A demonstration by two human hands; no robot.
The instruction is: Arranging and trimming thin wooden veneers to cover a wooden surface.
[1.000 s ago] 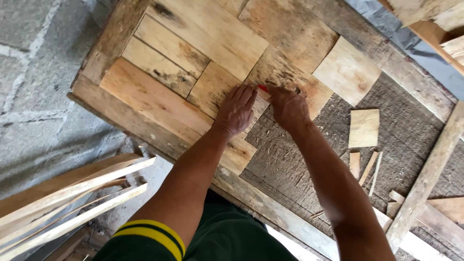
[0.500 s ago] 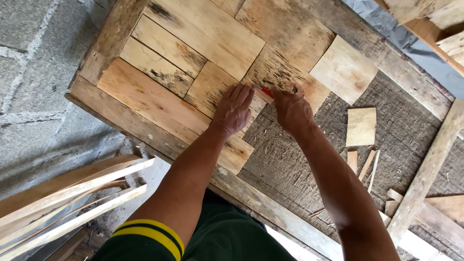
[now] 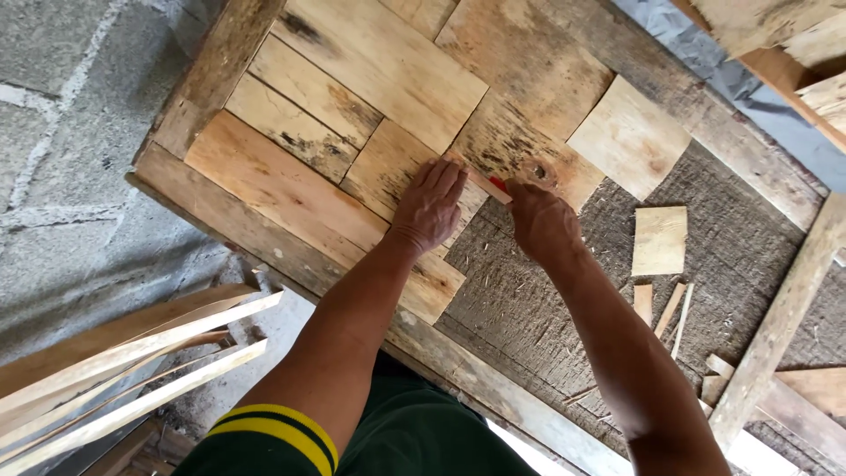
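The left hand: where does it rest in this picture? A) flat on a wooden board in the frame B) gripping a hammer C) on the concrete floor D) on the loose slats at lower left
A: the left hand lies palm down, fingers spread, on a wooden board beside the right hand.

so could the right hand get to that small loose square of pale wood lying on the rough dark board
Probably yes. The right hand holds a red-tipped pencil at the plank edge, and the small pale wooden square lies just to its right on the rough dark board, with nothing lying between them.
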